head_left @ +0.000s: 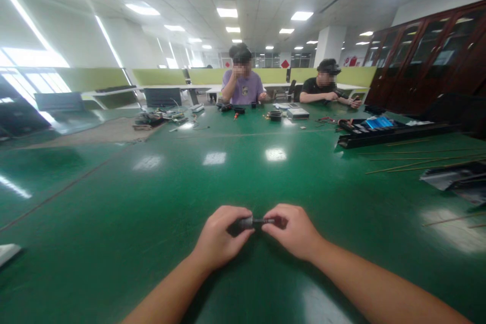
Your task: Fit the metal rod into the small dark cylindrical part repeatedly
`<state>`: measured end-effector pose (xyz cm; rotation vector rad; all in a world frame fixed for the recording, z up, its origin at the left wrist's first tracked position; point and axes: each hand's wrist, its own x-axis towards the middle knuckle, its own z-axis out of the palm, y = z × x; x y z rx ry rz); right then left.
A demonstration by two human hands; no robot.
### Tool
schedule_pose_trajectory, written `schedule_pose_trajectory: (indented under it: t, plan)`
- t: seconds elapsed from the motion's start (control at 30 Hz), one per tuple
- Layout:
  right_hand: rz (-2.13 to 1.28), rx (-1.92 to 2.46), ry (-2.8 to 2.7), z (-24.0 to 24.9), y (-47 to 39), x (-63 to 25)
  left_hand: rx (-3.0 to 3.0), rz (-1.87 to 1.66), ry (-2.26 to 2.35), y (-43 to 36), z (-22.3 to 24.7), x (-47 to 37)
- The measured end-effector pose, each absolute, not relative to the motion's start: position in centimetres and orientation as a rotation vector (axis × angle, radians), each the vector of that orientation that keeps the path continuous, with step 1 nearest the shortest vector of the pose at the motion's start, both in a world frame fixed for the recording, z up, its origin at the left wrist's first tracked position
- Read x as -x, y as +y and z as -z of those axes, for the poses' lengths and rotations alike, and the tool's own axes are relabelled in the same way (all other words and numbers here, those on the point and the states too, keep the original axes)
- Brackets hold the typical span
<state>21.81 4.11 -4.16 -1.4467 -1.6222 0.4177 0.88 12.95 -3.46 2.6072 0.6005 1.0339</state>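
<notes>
A small dark cylinder [246,223] with a thinner shaft [258,222] lies level between my two hands, low over the green table [182,187]. My left hand [222,235] is closed round the thick cylinder, thumb below and fingers above. On the other side, my right hand [294,230] pinches the far end of the thin shaft between thumb and fingers. My fingers cover part of both ends, so the exact kind of part cannot be made out.
Across the table sit two people [243,83] [321,86] among electronic parts. A black tray of parts [379,129] and thin rods [425,159] lie at right, near dark metal pieces [459,179]. The corner of a white object [8,253] shows at left.
</notes>
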Motion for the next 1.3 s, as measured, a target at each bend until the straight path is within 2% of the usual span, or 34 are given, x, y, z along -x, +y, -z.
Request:
schedule_pose_trajectory:
  t: [1.3]
  plan:
    - [-0.392, 1.475, -1.573, 3.79, 3.89, -22.12, -2.624, -1.110, 0.584, 13.36, 2.96, -0.61]
